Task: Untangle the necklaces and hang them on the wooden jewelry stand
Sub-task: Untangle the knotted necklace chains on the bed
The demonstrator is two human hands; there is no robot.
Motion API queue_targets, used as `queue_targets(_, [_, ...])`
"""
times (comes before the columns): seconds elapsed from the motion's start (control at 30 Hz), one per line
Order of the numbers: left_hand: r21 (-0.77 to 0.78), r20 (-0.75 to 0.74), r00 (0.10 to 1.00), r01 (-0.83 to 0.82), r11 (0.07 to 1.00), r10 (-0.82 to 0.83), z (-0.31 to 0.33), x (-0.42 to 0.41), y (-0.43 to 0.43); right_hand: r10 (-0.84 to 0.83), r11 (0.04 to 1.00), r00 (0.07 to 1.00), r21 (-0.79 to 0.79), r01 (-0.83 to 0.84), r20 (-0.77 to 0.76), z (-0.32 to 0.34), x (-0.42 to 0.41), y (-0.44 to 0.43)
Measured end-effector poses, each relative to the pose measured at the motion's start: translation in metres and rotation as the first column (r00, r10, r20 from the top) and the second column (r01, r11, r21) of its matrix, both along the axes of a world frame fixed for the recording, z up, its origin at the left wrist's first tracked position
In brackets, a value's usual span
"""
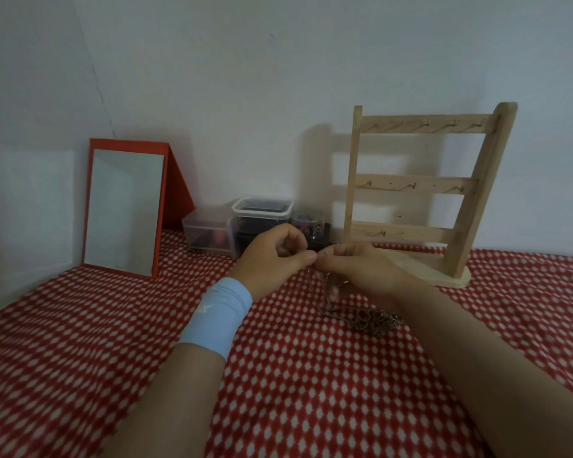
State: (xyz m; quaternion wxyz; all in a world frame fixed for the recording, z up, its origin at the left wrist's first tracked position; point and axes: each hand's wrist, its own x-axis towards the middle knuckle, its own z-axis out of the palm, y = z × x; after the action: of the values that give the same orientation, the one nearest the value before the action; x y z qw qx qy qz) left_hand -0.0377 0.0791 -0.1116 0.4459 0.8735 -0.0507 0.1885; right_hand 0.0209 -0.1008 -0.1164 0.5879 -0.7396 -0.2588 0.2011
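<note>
Worktop, one, covered in red cloth with white diamonds and set against a pale wall; it carries everything listed. Wooden jewelry stand, one, upright at the far right, with three rails of small hooks; every hook I can see is bare, so nothing is hung yet. Mirror, one, red-framed, propped at the far left. Plastic boxes, clear, two or so, with a small jar beside them, between mirror and stand; I cannot make out the contents. My left hand, with a pale blue wristband, and my right hand meet just in front of the stand's base. Fingers of both are curled, tips pressed together, pinching a thin strand between them. Necklaces, a dark tangled heap lying on the cloth just under my right wrist, with that strand rising from it to my fingertips. Step in hand, as I judge it: untangling, at an early stage. The next move calls for small, slack pulls to work one chain free of the knot without tightening it, then a lift to a top hook.
</note>
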Motion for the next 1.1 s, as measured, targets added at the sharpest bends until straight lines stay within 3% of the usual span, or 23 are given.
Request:
queue_targets(0.17, [0.118, -0.092, 0.996, 0.007, 0.993, 0.004, 0.0005, 0.0008, 0.0014, -0.025, 0.991, 0.997, 0.126, 0.033, -0.068, -0.0019, 0.0026, -0.0004])
queue_targets(0.47, [-0.051, -0.248, 0.961, 0.112, 0.992, -0.121, -0.0005, 0.0016, 0.0038, 0.149, 0.989, 0.987, 0.016, -0.150, 0.057, 0.0055, -0.0006, -0.0071])
queue_targets(0.6, [0.137, -0.188, 0.982, 0.060, 0.989, -0.033, 0.0014, 0.0013, 0.0040, 0.087, 0.990, 0.990, -0.117, -0.074, 0.112, 0.0039, 0.0050, -0.0058])
queue_targets(0.73, [0.190, -0.169, 0.985, 0.054, 0.980, -0.021, 0.0038, 0.0015, 0.0026, -0.044, 0.971, 0.959, -0.215, 0.108, 0.281, -0.0015, 0.0071, -0.0016])
queue_targets(0.87, [0.124, -0.213, 0.975, 0.090, 0.988, -0.062, 0.0051, -0.0010, 0.0052, -0.074, 0.972, 0.945, -0.188, 0.139, 0.318, -0.0013, 0.0076, -0.0044])
queue_targets(1.1, [-0.079, -0.184, 0.979, 0.077, 0.994, -0.090, 0.0032, -0.0010, 0.0032, 0.052, 0.966, 0.947, -0.257, 0.033, 0.318, 0.0005, 0.0053, -0.0043])
